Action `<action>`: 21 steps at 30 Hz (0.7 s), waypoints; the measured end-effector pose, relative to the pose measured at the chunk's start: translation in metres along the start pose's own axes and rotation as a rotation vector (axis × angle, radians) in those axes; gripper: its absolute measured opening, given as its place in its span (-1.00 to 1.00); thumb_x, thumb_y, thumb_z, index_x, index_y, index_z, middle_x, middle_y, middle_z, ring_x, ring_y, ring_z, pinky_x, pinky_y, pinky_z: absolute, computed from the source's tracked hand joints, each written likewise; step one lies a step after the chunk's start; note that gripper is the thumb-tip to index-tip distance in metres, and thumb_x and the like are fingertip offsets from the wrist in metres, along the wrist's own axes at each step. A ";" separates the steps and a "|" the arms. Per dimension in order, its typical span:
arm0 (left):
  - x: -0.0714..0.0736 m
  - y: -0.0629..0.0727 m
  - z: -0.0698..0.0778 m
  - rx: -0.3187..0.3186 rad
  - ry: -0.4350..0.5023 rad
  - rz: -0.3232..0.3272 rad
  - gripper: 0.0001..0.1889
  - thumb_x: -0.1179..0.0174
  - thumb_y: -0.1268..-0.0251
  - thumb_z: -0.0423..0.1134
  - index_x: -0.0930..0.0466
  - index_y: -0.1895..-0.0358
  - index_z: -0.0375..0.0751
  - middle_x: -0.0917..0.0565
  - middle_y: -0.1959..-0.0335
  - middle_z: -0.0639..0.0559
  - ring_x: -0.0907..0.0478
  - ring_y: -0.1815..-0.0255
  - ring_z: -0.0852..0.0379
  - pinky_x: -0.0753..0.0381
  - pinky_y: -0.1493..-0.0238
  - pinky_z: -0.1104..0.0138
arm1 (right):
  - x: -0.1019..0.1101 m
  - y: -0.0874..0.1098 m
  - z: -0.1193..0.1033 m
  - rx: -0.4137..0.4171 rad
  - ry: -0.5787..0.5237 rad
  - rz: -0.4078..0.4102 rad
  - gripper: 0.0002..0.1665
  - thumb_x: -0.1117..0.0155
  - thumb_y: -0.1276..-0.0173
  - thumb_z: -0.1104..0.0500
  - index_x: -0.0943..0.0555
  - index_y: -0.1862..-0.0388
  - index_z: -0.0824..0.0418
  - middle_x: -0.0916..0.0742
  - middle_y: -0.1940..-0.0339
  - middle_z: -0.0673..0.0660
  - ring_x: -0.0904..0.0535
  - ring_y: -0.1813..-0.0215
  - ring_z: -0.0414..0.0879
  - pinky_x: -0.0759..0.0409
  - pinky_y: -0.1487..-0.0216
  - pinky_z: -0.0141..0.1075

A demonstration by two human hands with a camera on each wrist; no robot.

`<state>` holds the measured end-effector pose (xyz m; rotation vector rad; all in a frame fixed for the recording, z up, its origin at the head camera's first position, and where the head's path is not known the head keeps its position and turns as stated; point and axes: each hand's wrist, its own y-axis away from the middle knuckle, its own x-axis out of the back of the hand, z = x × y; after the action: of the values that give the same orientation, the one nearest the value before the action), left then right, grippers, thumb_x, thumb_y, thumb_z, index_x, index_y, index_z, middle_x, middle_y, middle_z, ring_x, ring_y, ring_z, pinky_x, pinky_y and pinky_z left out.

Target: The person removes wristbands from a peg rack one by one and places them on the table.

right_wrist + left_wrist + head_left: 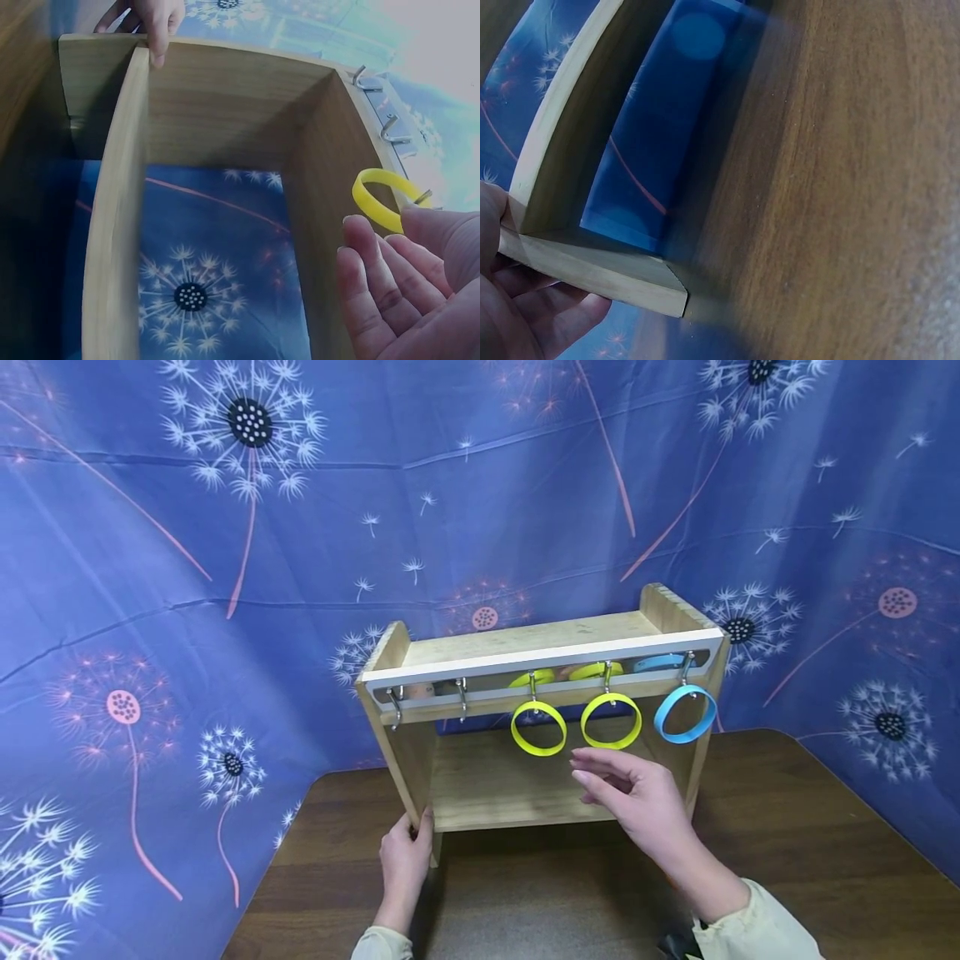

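A small wooden shelf (495,777) carries a mirrored strip with metal hooks across its top front. Two yellow rings, the left one (539,752) and the middle one (611,746), and a blue ring (686,739) hang from three of the hooks. My left hand (406,856) grips the shelf's left side panel (615,281) low down, thumb in front, fingers behind. Just below the yellow rings, my right hand (637,797) is in the air with loosely bent fingers and nothing in them. In the right wrist view its thumb overlaps a yellow ring (371,202); contact cannot be told.
Two hooks on the left, one of them a bare hook (462,700), carry no ring. The shelf stands on a brown wooden table (810,827). Behind it hangs a blue dandelion-print cloth (480,527). A dark object (678,945) lies partly under the right sleeve.
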<state>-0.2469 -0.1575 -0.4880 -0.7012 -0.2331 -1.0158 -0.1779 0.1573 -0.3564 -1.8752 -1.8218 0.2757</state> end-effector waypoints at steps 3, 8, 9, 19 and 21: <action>0.000 0.000 0.000 0.002 0.000 -0.002 -0.64 -0.22 -0.34 -0.04 -0.46 0.63 -0.04 -0.37 0.77 0.17 -0.34 0.66 0.11 -0.31 0.56 0.23 | -0.003 -0.002 -0.002 -0.008 -0.002 -0.003 -0.62 -0.35 -0.30 0.30 -0.60 -0.09 0.38 -0.75 0.09 0.24 -0.73 0.26 -0.14 -0.66 0.26 -0.28; -0.001 0.000 -0.001 -0.006 -0.005 0.002 -0.64 -0.22 -0.33 -0.05 -0.45 0.63 -0.05 -0.35 0.77 0.16 -0.32 0.66 0.10 -0.30 0.56 0.23 | -0.007 -0.005 -0.004 -0.026 0.014 0.001 -0.60 -0.35 -0.30 0.28 -0.59 -0.11 0.34 -0.75 0.08 0.22 -0.73 0.27 -0.13 -0.65 0.24 -0.30; -0.001 0.000 -0.001 -0.009 -0.004 0.004 -0.63 -0.22 -0.33 -0.05 -0.45 0.64 -0.05 -0.35 0.77 0.17 -0.32 0.67 0.10 -0.30 0.57 0.23 | -0.008 -0.006 -0.005 -0.024 0.021 0.003 -0.60 -0.35 -0.30 0.28 -0.59 -0.11 0.33 -0.75 0.09 0.22 -0.73 0.28 -0.13 -0.65 0.24 -0.31; 0.000 0.000 -0.001 -0.008 -0.004 0.006 -0.62 -0.21 -0.33 -0.04 -0.43 0.66 -0.02 -0.37 0.78 0.18 -0.33 0.68 0.13 -0.29 0.58 0.24 | -0.016 -0.012 -0.007 -0.027 0.035 0.031 -0.59 -0.39 -0.26 0.27 -0.60 -0.09 0.31 -0.76 0.12 0.22 -0.74 0.34 -0.05 -0.65 0.26 -0.32; 0.000 0.000 -0.001 0.003 -0.004 -0.004 -0.63 -0.22 -0.33 -0.05 -0.43 0.66 -0.01 -0.37 0.78 0.18 -0.33 0.68 0.13 -0.29 0.58 0.24 | -0.017 -0.012 -0.008 -0.033 0.046 0.039 -0.58 -0.40 -0.26 0.24 -0.60 -0.09 0.31 -0.76 0.12 0.21 -0.74 0.34 -0.06 -0.64 0.25 -0.33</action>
<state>-0.2471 -0.1580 -0.4889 -0.7002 -0.2395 -1.0178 -0.1863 0.1382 -0.3468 -1.9249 -1.7715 0.2163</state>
